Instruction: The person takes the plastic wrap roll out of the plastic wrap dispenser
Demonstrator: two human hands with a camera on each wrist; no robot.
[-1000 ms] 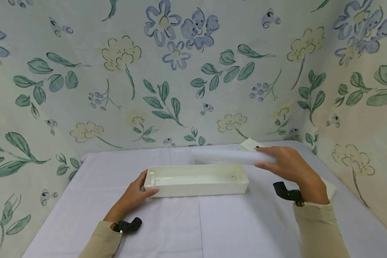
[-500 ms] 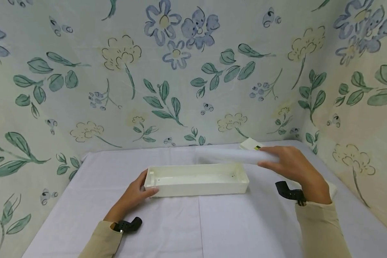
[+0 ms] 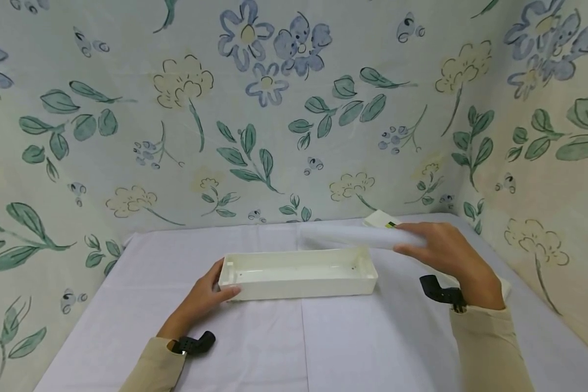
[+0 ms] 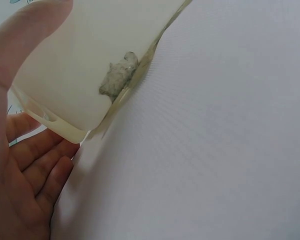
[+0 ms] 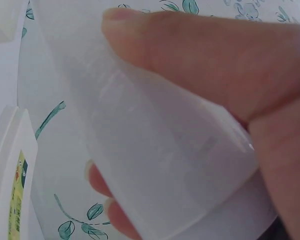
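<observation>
In the head view a long off-white plastic box (image 3: 301, 289), its top uncovered, lies crosswise on the table. My left hand (image 3: 201, 299) grips its left end, with the thumb on the near wall. The left wrist view shows the thumb over the wall (image 4: 75, 65) and the fingers at the box's end. Above and behind the box's far edge, my right hand (image 3: 443, 251) holds a whitish roll of plastic wrap (image 3: 348, 237) by its right end. The roll (image 5: 135, 130) looks glossy and translucent in the right wrist view, with the thumb on one side and fingertips on the other.
A white piece with a yellow-green label (image 3: 379, 219) lies at the back right, partly behind the roll. Another pale flat piece (image 3: 504, 285) shows beside the right wrist, mostly hidden. Floral cloth (image 3: 255, 136) hangs behind and at the sides of the white-covered table (image 3: 348, 343).
My right hand has shifted slightly to the right with the roll, mostly in the first half second. The left hand and the box stay in place.
</observation>
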